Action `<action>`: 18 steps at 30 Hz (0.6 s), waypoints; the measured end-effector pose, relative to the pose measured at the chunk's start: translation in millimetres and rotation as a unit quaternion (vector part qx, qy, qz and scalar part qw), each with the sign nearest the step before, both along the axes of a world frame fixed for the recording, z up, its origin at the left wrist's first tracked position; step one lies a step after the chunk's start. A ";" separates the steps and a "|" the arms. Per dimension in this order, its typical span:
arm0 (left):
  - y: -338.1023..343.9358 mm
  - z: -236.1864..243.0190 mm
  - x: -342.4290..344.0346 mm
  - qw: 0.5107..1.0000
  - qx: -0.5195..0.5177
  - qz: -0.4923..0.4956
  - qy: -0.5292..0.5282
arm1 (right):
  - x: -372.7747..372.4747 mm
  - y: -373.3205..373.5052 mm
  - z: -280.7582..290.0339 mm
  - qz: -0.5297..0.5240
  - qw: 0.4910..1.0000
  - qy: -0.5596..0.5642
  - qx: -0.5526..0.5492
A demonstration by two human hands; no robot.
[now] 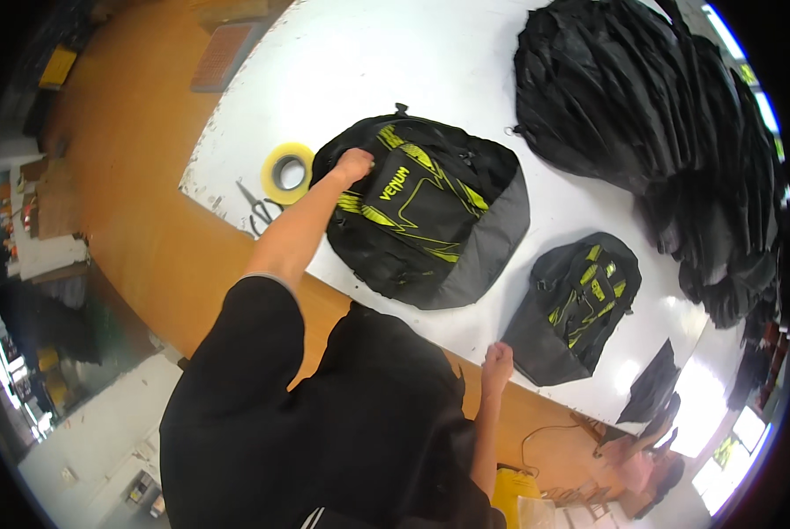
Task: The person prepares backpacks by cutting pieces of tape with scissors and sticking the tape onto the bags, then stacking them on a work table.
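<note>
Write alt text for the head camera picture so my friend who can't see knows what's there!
A person's left grip touches a big black and lime backpack lying on a white table, while the right grip is beside a smaller similar backpack. A tape roll and scissors lie left of the big one; black fabric is heaped at the far right.

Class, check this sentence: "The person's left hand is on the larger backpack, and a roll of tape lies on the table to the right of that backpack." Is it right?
Not quite: the roll of tape lies to the left of the larger backpack, as the head view shows. The left hand is on that backpack, as stated.
</note>
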State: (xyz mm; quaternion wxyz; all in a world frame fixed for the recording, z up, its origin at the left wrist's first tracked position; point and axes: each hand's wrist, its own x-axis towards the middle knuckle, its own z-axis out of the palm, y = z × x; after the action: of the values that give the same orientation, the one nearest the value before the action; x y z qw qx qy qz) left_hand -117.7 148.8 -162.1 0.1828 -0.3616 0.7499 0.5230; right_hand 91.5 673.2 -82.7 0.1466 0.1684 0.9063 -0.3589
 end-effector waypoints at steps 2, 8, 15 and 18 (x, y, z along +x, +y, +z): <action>27.5 54.5 7.1 0.967 -0.190 -0.119 0.123 | -18.8 -4.6 -12.7 -0.023 0.999 0.032 -0.018; 65.5 64.3 94.7 0.895 -0.323 0.141 0.273 | -112.8 -62.1 -6.0 -0.134 0.981 0.037 -0.138; 50.1 29.1 142.3 0.889 0.325 0.287 0.145 | -170.6 -101.9 -42.3 -0.144 0.982 -0.033 -0.116; 34.9 7.9 142.2 0.880 0.379 0.264 0.113 | -166.1 -110.6 -32.0 -0.172 0.982 -0.043 -0.058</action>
State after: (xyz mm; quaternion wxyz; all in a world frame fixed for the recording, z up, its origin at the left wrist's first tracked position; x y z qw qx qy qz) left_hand 24.5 183.7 -154.3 0.0754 -0.3872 0.3866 0.8336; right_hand -74.5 562.6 -114.6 0.1311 0.3288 0.8342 -0.4229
